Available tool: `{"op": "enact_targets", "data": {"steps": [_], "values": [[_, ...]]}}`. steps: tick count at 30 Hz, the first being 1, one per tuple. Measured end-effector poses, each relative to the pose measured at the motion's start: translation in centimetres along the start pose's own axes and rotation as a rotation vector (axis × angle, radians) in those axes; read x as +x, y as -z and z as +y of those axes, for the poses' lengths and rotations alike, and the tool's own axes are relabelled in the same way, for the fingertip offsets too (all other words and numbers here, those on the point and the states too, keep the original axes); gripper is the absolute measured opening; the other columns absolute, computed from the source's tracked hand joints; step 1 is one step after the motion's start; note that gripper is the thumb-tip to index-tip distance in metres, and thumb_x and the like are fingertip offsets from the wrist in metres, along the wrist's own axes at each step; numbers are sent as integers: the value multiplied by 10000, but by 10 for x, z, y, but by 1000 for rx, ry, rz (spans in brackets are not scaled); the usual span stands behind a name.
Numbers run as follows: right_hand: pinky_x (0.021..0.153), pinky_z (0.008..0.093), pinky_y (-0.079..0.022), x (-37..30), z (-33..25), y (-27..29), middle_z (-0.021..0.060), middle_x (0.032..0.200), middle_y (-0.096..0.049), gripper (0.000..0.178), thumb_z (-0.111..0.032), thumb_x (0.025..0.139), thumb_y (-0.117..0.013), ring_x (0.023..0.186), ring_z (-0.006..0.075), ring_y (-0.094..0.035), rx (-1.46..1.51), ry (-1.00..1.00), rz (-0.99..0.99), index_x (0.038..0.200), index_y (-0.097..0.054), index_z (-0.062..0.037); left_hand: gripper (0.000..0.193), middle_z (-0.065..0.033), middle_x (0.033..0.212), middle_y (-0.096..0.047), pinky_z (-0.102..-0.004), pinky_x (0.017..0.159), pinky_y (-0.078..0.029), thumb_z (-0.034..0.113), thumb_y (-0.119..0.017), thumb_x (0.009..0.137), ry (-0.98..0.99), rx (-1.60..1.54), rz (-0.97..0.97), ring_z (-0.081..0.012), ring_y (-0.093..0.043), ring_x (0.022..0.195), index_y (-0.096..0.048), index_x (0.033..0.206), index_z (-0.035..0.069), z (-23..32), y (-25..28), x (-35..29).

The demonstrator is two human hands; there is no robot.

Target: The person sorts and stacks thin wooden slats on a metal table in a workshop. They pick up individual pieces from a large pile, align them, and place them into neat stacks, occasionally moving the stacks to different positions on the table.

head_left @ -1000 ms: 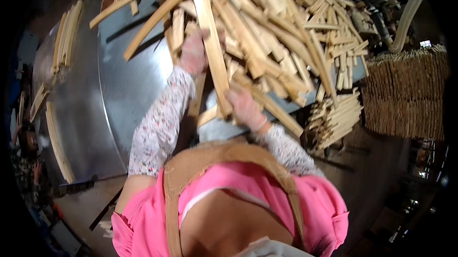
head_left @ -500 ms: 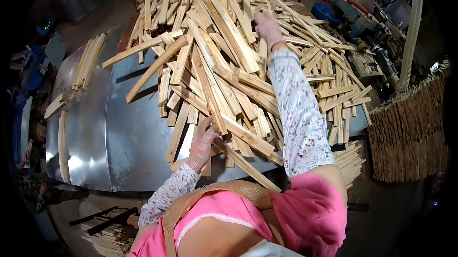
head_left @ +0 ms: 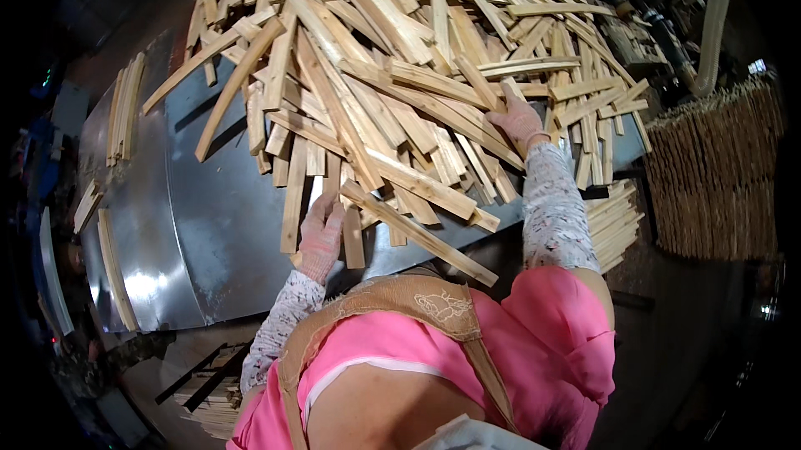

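Note:
A large heap of pale wooden strips (head_left: pixel 367 108) covers much of the metal table (head_left: pixel 225 233). My left hand (head_left: pixel 321 237), in a pinkish glove, rests at the heap's near edge with its fingers stretched out against strip ends. Beside it, a loose strip (head_left: pixel 417 233) slants toward me, its near end past the table edge. On the heap's right side, my right hand (head_left: pixel 519 123), gloved too, is closed at the near end of a short slanting strip (head_left: pixel 477 83); the fingers partly hide the grip.
Several strips (head_left: pixel 125 108) lie together at the table's left, with single pieces (head_left: pixel 115 266) nearer me. At right stand a tall stack of brown wood (head_left: pixel 709 174) and a lower pile of pale strips (head_left: pixel 613 225). Machinery (head_left: pixel 659 24) is behind. Another person's camouflage sleeve (head_left: pixel 138 348) shows at lower left.
My right hand has come back from the far part of the heap toward me and to the right, now at a strip end. My left hand stays at the near edge, shifted slightly left. The view has tilted.

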State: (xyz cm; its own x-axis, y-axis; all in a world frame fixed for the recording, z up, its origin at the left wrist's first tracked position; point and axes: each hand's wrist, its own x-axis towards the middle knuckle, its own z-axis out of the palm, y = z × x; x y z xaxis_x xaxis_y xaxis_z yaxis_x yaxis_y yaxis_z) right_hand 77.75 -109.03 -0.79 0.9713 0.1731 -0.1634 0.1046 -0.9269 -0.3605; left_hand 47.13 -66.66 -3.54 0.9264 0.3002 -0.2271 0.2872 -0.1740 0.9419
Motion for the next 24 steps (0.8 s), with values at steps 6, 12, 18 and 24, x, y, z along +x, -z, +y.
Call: {"op": "enact_targets", "data": {"steps": [6,12,18,24], "values": [[1016,520,-529,-6,2,-11,266,1201,-730,658,-429,935,-725,1139,461,-679,-49,-30,177,1485,-561,-108,449,-72,1191,-718,-268,928,-530,209,-684,1058,-15,-181,-139,-123,-655,1046,-604,1419,-45,51,-58,19],[1008,432,-570,-66,-167,36,208,1221,-763,525,-385,990,-685,1146,363,-728,712,308,112,1360,-657,-13,708,-149,1200,-695,-346,969,-553,264,-755,990,-288,-214,-280,-205,-685,1040,-460,1536,-77,90,-140,41],[1015,489,-551,-62,-16,8,263,1259,-726,539,-293,918,-758,1175,422,-704,525,-114,157,1356,-639,-2,525,-73,919,-686,-325,685,-568,188,-744,961,163,-509,-245,-153,-644,762,-566,1413,-12,123,-149,43],[1026,493,-547,-111,150,-38,221,1306,-684,593,-309,916,-752,1172,426,-678,-101,-290,265,1439,-603,-72,533,-76,930,-672,-314,667,-548,252,-768,977,206,-529,-218,-153,-632,734,-564,1417,32,86,-155,58]]}}
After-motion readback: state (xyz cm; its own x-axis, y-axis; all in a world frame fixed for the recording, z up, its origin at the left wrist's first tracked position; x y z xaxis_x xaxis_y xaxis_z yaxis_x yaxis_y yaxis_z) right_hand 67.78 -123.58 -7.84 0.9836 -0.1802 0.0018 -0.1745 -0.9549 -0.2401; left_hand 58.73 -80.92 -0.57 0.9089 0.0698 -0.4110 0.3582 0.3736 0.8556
